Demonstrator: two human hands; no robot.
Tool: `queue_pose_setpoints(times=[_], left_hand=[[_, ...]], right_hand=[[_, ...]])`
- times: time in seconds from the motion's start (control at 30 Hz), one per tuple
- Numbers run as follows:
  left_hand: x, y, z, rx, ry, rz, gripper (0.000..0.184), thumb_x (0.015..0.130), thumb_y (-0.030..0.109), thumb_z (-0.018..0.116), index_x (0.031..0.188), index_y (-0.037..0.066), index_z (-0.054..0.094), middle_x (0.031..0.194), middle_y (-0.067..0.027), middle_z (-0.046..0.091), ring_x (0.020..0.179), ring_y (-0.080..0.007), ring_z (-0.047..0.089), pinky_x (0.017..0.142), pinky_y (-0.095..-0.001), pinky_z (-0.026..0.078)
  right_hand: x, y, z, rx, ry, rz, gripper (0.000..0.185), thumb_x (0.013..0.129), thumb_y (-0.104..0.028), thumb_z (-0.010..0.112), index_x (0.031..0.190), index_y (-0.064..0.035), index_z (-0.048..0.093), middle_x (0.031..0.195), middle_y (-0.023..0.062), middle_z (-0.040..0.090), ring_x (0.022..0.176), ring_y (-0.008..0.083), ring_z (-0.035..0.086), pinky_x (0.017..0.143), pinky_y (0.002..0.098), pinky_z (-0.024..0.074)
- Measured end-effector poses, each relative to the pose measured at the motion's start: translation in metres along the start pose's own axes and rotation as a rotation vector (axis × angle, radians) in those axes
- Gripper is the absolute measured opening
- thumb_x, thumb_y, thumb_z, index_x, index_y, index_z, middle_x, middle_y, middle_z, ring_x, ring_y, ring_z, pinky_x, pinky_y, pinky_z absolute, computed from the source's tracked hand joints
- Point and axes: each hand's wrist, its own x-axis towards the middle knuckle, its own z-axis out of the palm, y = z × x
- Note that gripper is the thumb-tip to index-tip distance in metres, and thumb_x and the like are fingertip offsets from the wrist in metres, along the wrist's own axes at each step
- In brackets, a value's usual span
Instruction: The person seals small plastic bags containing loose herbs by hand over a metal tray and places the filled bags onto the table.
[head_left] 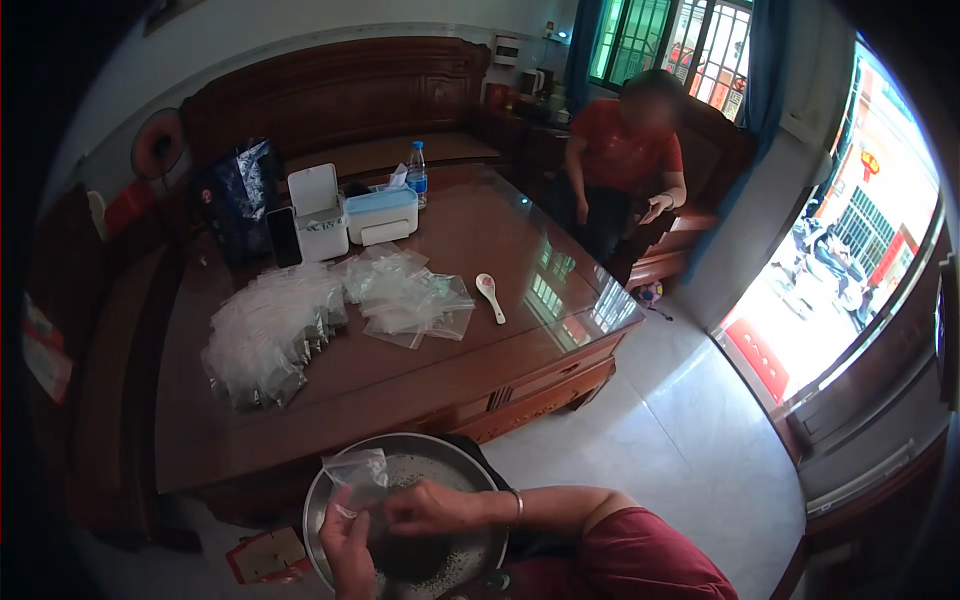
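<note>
Over a round metal pan [470, 565] holding small dark grains, my left hand [347, 545] pinches a clear plastic bag [358, 470] by its side. My right hand [430, 508], with a bracelet at the wrist, is closed just right of the bag, above the grains; what its fingers hold, if anything, is hidden. On the wooden table [440, 375] lie a large heap of bags with dark contents at their ends [265, 330] and a looser pile of clear bags [405, 295]. A white spoon [490, 298] rests right of them.
At the table's back stand a dark bag [240, 195], a phone [284, 236], a white box [320, 215], a tissue box [381, 213] and a water bottle [416, 175]. A person in red [625, 145] sits beyond the far right corner. A red and cream item [268, 556] lies left of the pan.
</note>
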Motion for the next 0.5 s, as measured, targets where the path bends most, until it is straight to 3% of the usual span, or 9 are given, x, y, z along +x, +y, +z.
queue_pose_setpoints(times=[0.07, 0.2, 0.23, 0.37, 0.4, 0.5], left_hand=[[-0.004, 0.000, 0.001, 0.089, -0.016, -0.023, 0.047, 0.080, -0.004, 0.047, 0.127, 0.000, 0.040, 0.120, -0.0153, 0.050, 0.100, -0.0144, 0.051, 0.083, -0.0230, 0.040], [-0.016, -0.005, -0.010, 0.274, -0.277, -0.087, 0.046, 0.079, -0.008, 0.046, 0.124, 0.000, 0.043, 0.109, -0.0137, 0.057, 0.091, -0.0131, 0.055, 0.078, -0.0202, 0.042], [-0.018, -0.003, -0.009, 0.278, -0.278, -0.083, 0.046, 0.079, -0.008, 0.046, 0.124, 0.000, 0.043, 0.109, -0.0137, 0.057, 0.091, -0.0131, 0.055, 0.078, -0.0202, 0.042], [-0.027, 0.000, -0.004, 0.293, -0.340, -0.031, 0.043, 0.079, -0.006, 0.049, 0.122, 0.001, 0.045, 0.091, -0.0094, 0.062, 0.076, -0.0113, 0.056, 0.071, -0.0185, 0.043], [-0.028, -0.003, -0.004, 0.291, -0.339, -0.027, 0.043, 0.079, -0.006, 0.049, 0.122, 0.001, 0.045, 0.091, -0.0094, 0.062, 0.076, -0.0113, 0.056, 0.071, -0.0185, 0.043], [-0.024, -0.023, -0.008, 0.595, 0.010, 0.351, 0.035, 0.080, -0.004, 0.052, 0.114, 0.001, 0.049, 0.081, -0.0064, 0.061, 0.067, -0.0098, 0.054, 0.066, -0.0174, 0.043]], right_hand=[[-0.003, -0.006, -0.004, -0.035, 0.010, -0.031, 0.007, 0.075, -0.009, 0.061, 0.080, -0.0051, 0.057, 0.062, 0.0034, 0.055, 0.052, 0.0169, 0.047, 0.052, 0.0279, 0.0409], [0.009, -0.025, -0.017, -0.356, 0.748, -0.258, 0.009, 0.079, -0.010, 0.062, 0.085, -0.0042, 0.060, 0.065, 0.0011, 0.055, 0.057, 0.0111, 0.048, 0.054, 0.0234, 0.0399], [0.006, -0.026, -0.020, -0.356, 0.751, -0.262, 0.009, 0.079, -0.010, 0.062, 0.085, -0.0042, 0.060, 0.065, 0.0011, 0.055, 0.057, 0.0111, 0.048, 0.054, 0.0234, 0.0399], [-0.019, -0.024, -0.037, 0.068, 0.009, 0.205, 0.010, 0.078, -0.012, 0.063, 0.081, -0.0024, 0.061, 0.060, 0.0000, 0.055, 0.053, 0.0106, 0.049, 0.052, 0.0217, 0.0411], [-0.020, -0.025, -0.037, 0.065, 0.007, 0.203, 0.010, 0.078, -0.012, 0.063, 0.081, -0.0024, 0.061, 0.060, 0.0000, 0.055, 0.053, 0.0106, 0.049, 0.052, 0.0217, 0.0411], [-0.025, -0.025, -0.033, 0.195, -0.006, 0.284, 0.009, 0.081, -0.011, 0.061, 0.080, -0.0021, 0.062, 0.059, -0.0021, 0.054, 0.054, 0.0061, 0.047, 0.052, 0.0187, 0.0386]])
